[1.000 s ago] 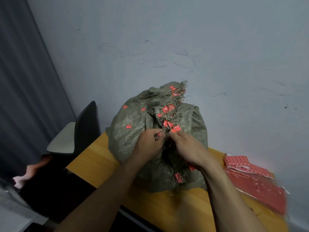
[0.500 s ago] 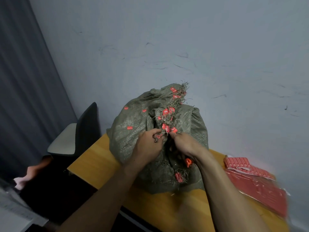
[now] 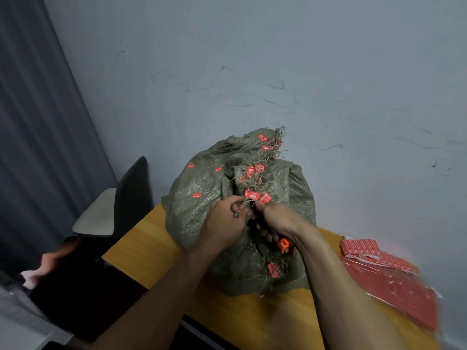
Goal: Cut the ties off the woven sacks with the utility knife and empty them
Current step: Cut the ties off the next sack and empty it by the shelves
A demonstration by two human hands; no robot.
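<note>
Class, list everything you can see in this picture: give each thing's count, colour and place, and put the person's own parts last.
woven sack: one, grey-green, standing on the table against the wall, its neck gathered at the top
red tags: several, red, stuck along the frayed neck and scattered on the sack
utility knife: one, orange end showing, in the right hand
table: one, yellow-orange, under the sack
red packets: a stack, red, on the table at the right, partly in clear wrap
chair: one, black back and pale seat, left of the table
curtain: one, dark grey, far left
wall: one, pale grey, scuffed, behind
left hand: one, gripping the sack's neck
right hand: one, at the neck, closed on the knife
</note>
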